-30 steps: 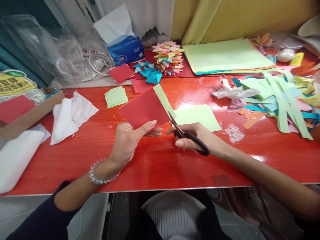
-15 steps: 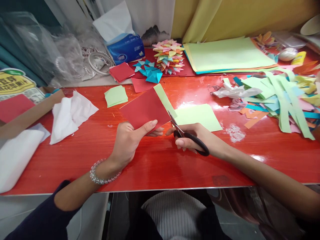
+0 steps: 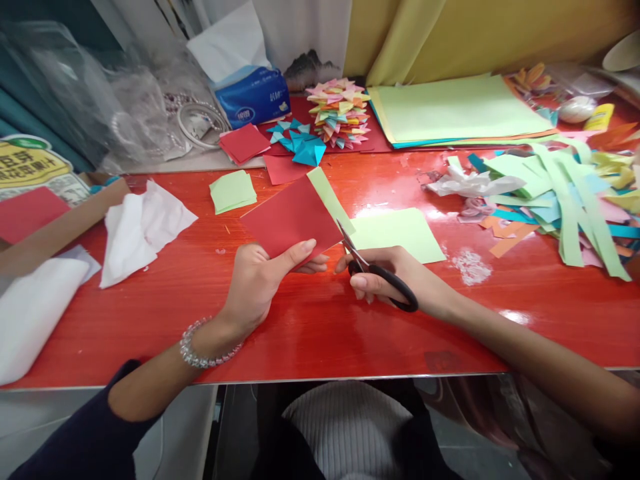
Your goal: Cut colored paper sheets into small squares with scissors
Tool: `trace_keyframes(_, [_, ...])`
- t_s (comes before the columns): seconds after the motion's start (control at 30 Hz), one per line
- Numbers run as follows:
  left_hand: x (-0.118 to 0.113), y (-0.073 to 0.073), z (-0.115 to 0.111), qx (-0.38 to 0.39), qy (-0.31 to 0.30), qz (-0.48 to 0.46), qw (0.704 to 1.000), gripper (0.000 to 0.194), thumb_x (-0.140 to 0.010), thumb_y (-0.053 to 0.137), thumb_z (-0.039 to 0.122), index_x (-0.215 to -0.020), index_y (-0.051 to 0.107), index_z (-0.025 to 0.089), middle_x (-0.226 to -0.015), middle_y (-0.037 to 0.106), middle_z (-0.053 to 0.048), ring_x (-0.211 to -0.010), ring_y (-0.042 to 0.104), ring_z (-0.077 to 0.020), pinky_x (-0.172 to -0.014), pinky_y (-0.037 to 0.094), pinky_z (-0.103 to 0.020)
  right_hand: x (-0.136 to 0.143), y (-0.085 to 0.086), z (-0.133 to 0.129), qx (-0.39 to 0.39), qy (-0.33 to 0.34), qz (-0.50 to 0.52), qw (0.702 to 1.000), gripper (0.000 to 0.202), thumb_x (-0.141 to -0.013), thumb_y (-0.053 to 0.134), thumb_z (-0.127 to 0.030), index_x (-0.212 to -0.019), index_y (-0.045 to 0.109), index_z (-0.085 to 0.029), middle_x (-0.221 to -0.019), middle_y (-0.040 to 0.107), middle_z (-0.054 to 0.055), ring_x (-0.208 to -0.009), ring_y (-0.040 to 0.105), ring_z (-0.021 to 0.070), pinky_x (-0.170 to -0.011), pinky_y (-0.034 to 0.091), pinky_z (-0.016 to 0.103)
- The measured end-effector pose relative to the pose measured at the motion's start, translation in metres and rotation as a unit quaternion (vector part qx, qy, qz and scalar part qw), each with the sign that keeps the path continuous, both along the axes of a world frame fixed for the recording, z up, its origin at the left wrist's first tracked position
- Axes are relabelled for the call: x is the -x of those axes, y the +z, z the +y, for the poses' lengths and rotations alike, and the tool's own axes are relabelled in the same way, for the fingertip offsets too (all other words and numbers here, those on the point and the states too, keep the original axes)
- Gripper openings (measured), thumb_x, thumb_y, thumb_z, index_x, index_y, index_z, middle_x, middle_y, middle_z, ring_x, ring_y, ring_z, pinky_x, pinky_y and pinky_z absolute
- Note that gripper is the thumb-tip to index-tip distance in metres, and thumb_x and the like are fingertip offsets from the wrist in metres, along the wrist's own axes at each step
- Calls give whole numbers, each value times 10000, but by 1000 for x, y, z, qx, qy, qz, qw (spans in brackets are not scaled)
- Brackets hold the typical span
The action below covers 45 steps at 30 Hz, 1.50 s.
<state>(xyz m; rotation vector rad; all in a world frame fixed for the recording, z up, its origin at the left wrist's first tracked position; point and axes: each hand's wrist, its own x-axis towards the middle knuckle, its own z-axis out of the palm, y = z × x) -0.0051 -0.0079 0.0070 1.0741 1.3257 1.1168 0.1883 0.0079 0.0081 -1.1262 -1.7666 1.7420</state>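
Between the thumb and fingers of my left hand [image 3: 265,280] is a red square of paper [image 3: 295,217], raised above the table. A light green paper strip [image 3: 330,199] sticks out past its right edge, seemingly from a green sheet under it. My right hand [image 3: 395,273] is closed around the black handles of a pair of scissors [image 3: 387,279]. The blades lie at the lower end of the green strip, close to the red paper's right corner. Behind the scissors, a light green sheet [image 3: 400,233] lies flat on the red table [image 3: 310,333].
Small green squares [image 3: 233,192], red squares [image 3: 244,143] and blue folded pieces [image 3: 303,143] lie behind my hands, near a blue tissue pack [image 3: 253,97]. Paper scraps [image 3: 555,193] are heaped at the right. Large coloured sheets [image 3: 460,110] are stacked behind. Crumpled tissue [image 3: 145,227] lies left.
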Motion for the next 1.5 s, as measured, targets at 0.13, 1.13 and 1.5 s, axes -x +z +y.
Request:
trace_keyframes(0.13, [0,1,0,-3,1,0,1000,187,-719,685,319,-575,705,200,-634,721,-12,-633,693,-171,-732,560,-280,-1,-3,0,8,0,-1,1000,380,-734,629,-535,-686,543,-168,-608,520,-14,-556,504,102,-519,399,230])
trace_keyframes(1.13, [-2,-4,-2,19,-41,-8,999,216,-748,652,331,-595,692,184,-648,714,-21,-596,666,-140,-673,555,-259,3,-12,-2,-8,-37,-18,999,391,-753,620,-514,-601,512,-171,-478,509,-35,-424,467,76,-440,329,222])
trace_keyframes(1.5, [-6,-8,-4,18,-65,-15,998,242,-775,621,334,-581,693,208,-616,709,-8,-602,671,-148,-668,547,-258,5,-9,-2,-4,-49,-29,998,405,-764,612,-503,-563,506,-167,-477,521,-19,-425,469,78,-439,336,222])
